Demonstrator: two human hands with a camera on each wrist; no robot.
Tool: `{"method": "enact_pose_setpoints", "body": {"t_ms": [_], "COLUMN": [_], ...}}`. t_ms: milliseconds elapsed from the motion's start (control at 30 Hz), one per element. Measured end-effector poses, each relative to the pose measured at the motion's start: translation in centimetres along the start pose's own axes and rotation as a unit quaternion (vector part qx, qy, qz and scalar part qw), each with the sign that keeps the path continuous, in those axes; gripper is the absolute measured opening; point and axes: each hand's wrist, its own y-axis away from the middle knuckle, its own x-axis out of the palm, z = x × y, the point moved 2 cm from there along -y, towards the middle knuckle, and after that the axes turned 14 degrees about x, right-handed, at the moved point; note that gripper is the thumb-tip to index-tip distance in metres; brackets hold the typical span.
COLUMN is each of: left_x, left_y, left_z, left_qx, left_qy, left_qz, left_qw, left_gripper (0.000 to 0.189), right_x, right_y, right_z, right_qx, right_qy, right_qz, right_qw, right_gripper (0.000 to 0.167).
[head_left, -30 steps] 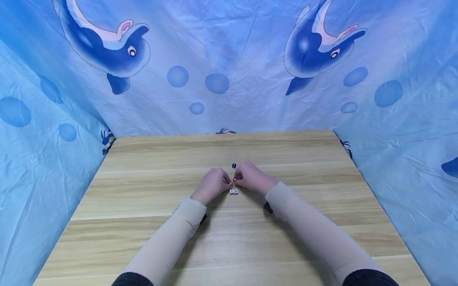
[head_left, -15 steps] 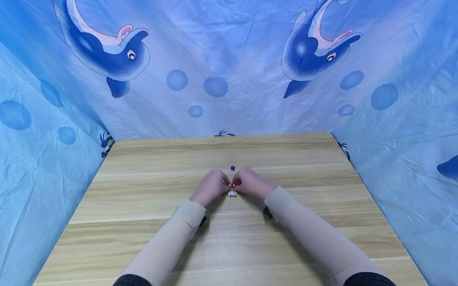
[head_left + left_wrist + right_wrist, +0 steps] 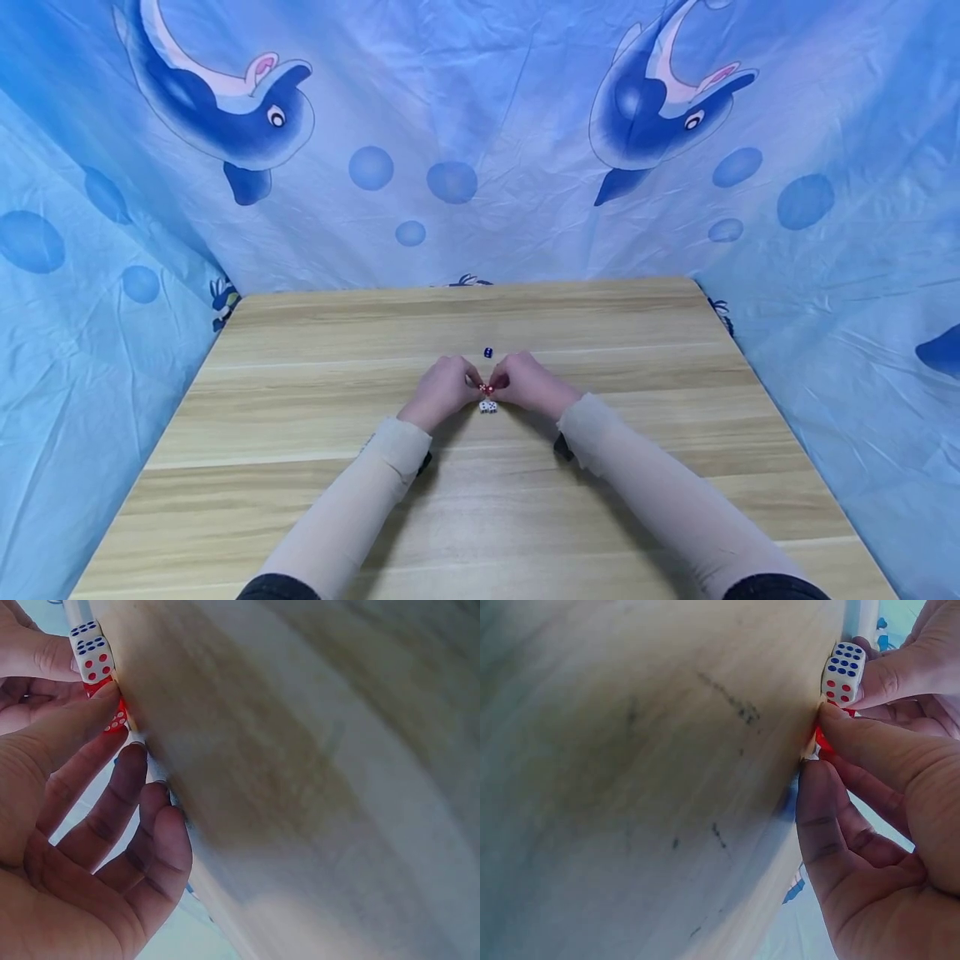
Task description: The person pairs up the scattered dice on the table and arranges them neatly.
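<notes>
On the far left, a blue cloth (image 3: 67,367) printed with dolphins is hanging beside the wooden table (image 3: 480,525) and is running on behind it. A pale left sleeve (image 3: 337,504) is slanting up over the wood to the left hand (image 3: 441,390), which is pinching a red die (image 3: 483,388) between thumb and forefinger, its other fingers bending loosely below. Around the middle of the table, a dark blue die (image 3: 488,353) is sitting apart on the far side of the hands, while two white dice (image 3: 488,407) are sitting side by side on the near side, close to the red ones. Just right of the first red die, a second red die (image 3: 491,390) is resting between the thumb and forefinger of the right hand (image 3: 532,386), which is also pinching. Farther right, the right sleeve (image 3: 667,496) is slanting down toward the table's near edge.
</notes>
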Motion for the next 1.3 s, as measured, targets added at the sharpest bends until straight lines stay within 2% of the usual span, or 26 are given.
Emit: {"method": "enact_pose_setpoints", "body": {"t_ms": [567,1067,1300], "left_x": [0.37,0.11,-0.36], "left_y": [-0.04,-0.04,-0.12], "left_z": [0.33,0.28,0.37], "left_qx": [0.003,-0.004,-0.002], "left_qy": [0.007,0.018,0.022], "left_qz": [0.0,0.0,0.006], "left_qw": [1.0,0.9998,0.9997], "left_gripper": [0.01,0.01,0.017], "right_x": [0.34,0.22,0.17], "right_y": [0.09,0.07,0.01], "right_z": [-0.14,-0.11,-0.16], "right_qx": [0.001,-0.003,0.004], "right_qy": [0.005,0.008,0.007], "right_qz": [-0.01,-0.012,-0.011], "right_qw": [0.9999,0.9999,0.9999], "right_gripper": [0.009,0.008,0.009]}}
